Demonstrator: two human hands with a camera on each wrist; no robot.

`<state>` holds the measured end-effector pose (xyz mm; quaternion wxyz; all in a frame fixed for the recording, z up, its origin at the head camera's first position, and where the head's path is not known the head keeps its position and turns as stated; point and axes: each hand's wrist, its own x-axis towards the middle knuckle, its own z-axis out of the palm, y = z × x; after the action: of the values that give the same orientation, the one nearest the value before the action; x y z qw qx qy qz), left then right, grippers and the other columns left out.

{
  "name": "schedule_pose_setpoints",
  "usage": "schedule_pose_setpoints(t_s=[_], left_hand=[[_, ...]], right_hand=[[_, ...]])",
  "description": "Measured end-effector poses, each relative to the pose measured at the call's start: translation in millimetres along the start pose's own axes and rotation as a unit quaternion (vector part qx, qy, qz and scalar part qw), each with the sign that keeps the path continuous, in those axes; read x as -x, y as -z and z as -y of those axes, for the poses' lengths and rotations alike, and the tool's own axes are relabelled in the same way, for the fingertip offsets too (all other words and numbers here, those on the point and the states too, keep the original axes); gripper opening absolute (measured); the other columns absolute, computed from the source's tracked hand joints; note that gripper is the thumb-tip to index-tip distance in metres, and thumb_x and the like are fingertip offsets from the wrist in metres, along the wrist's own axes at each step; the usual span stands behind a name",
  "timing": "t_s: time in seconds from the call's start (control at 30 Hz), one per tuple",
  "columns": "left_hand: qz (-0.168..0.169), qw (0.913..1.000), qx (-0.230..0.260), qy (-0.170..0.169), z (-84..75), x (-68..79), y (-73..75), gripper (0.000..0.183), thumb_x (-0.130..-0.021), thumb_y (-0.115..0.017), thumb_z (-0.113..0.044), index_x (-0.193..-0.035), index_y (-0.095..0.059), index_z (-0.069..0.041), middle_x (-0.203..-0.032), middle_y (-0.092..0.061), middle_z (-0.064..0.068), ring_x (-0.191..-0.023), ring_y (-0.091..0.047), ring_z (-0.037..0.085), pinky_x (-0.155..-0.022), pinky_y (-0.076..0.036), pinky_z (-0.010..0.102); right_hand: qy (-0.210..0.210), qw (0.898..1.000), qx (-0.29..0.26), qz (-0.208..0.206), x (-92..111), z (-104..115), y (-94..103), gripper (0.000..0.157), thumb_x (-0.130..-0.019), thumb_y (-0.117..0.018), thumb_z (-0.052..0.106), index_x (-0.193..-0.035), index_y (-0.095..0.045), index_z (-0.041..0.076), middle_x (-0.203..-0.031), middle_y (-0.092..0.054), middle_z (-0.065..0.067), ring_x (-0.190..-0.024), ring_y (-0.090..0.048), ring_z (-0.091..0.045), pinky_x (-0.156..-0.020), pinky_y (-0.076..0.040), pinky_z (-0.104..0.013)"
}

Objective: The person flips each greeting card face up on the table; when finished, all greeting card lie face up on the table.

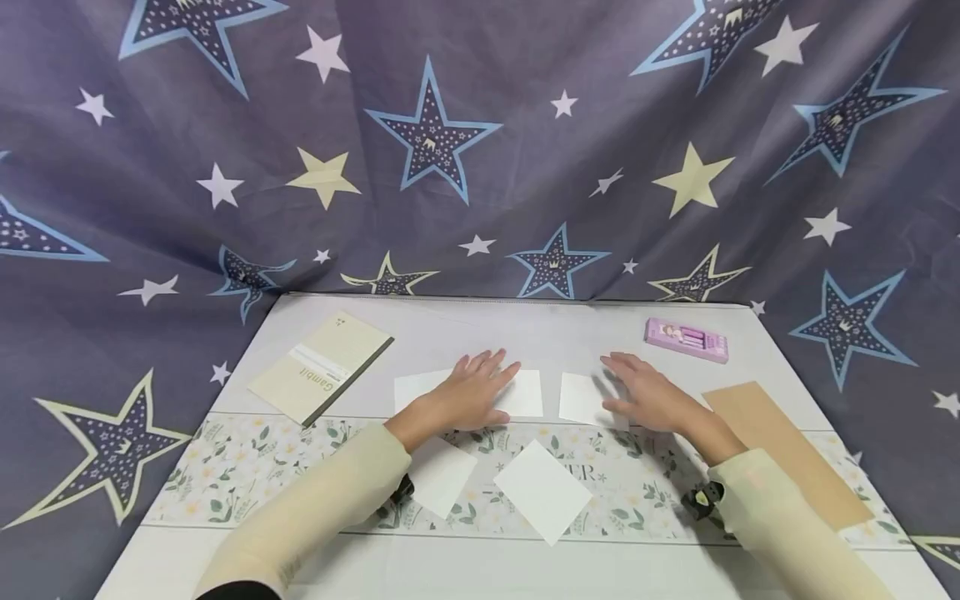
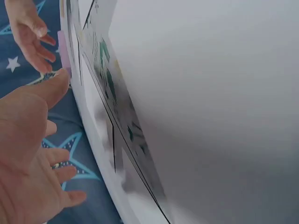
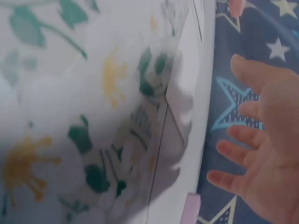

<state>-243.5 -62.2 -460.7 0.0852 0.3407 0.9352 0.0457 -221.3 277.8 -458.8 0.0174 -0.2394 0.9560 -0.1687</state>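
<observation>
My left hand (image 1: 467, 395) spreads its fingers above the table, over white paper cards, and holds nothing. One white card (image 1: 525, 394) shows beyond its fingertips, and another (image 1: 412, 388) is partly hidden behind the hand. Nearer my left sleeve lies a tilted white card (image 1: 444, 477). My right hand (image 1: 647, 395) hovers with fingers extended and nothing in its grasp, partly covering a white card (image 1: 581, 400). A diamond-turned white card (image 1: 543, 492) lies in front, between the two arms. In the wrist views, the left palm (image 2: 23, 158) and right palm (image 3: 275, 154) face inward, clear of the tabletop.
A cream notebook (image 1: 322, 367) marked "Gambit" lies at the left. At the back right is a purple patterned box (image 1: 686, 340). A brown cardboard strip (image 1: 783, 454) lies beside the right forearm. Behind the table (image 1: 420, 567) hangs a star-patterned curtain (image 1: 480, 100).
</observation>
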Motion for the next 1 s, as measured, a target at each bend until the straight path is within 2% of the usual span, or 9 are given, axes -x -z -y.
schedule_pose_setpoints(t_s=[0.17, 0.33, 0.47, 0.6, 0.77, 1.0], left_hand=[[-0.024, 0.9993, 0.002, -0.03, -10.6, -23.5, -0.9, 0.081, -0.098, -0.062, -0.052, -0.162, -0.028, -0.015, -0.162, -0.035, 0.013, -0.148, -0.037, 0.032, -0.12, -0.035, 0.051], [-0.035, 0.9984, 0.019, -0.04, -23.6, -45.5, -3.6, 0.079, -0.098, -0.061, -0.052, -0.16, -0.033, -0.012, -0.153, -0.044, 0.01, -0.139, -0.044, 0.028, -0.113, -0.043, 0.047], [-0.02, 0.9989, 0.032, -0.028, -33.8, -61.6, -6.0, 0.082, -0.096, -0.061, -0.054, -0.16, -0.032, -0.013, -0.152, -0.045, 0.01, -0.136, -0.044, 0.025, -0.113, -0.042, 0.043], [0.014, 0.9992, 0.035, -0.01, -43.0, -73.3, -7.3, 0.086, -0.095, -0.062, -0.059, -0.161, -0.029, -0.015, -0.148, -0.045, 0.01, -0.129, -0.043, 0.022, -0.112, -0.041, 0.04], [0.042, 0.9989, 0.016, 0.016, -48.8, -80.7, -9.0, 0.089, -0.093, -0.063, -0.063, -0.163, -0.027, -0.021, -0.142, -0.042, 0.007, -0.118, -0.039, 0.019, -0.105, -0.039, 0.036], [0.061, 0.998, 0.005, 0.016, -53.2, -86.2, -11.9, 0.085, -0.092, -0.063, -0.063, -0.161, -0.031, -0.025, -0.139, -0.039, 0.006, -0.112, -0.035, 0.019, -0.099, -0.036, 0.035]], right_hand=[[0.0, 1.0, -0.02, -0.014, -4, -13, 0.1, 0.069, -0.094, -0.073, 0.027, -0.148, -0.045, -0.006, -0.133, -0.054, -0.029, -0.119, -0.055, -0.044, -0.102, -0.047, -0.06], [-0.006, 1.0, -0.007, -0.015, -11, -19, -2.0, 0.065, -0.09, -0.075, 0.025, -0.142, -0.053, -0.008, -0.123, -0.058, -0.027, -0.108, -0.058, -0.038, -0.096, -0.05, -0.055], [-0.026, 1.0, 0.007, 0.005, -12, -23, -2.3, 0.065, -0.09, -0.076, 0.029, -0.139, -0.055, -0.009, -0.126, -0.056, -0.03, -0.114, -0.057, -0.043, -0.099, -0.049, -0.058], [-0.048, 0.999, 0.015, 0.021, -7, -27, -2.6, 0.066, -0.09, -0.077, 0.031, -0.137, -0.056, -0.011, -0.132, -0.054, -0.032, -0.121, -0.054, -0.047, -0.104, -0.046, -0.06], [-0.047, 0.999, 0.017, 0.021, -2, -32, -5.7, 0.067, -0.088, -0.079, 0.033, -0.135, -0.059, -0.01, -0.137, -0.054, -0.032, -0.127, -0.052, -0.049, -0.107, -0.044, -0.06], [-0.059, 0.998, 0.014, 0.014, 4, -34, -11.5, 0.069, -0.084, -0.083, 0.032, -0.134, -0.06, -0.01, -0.137, -0.055, -0.031, -0.125, -0.053, -0.049, -0.107, -0.044, -0.06]])
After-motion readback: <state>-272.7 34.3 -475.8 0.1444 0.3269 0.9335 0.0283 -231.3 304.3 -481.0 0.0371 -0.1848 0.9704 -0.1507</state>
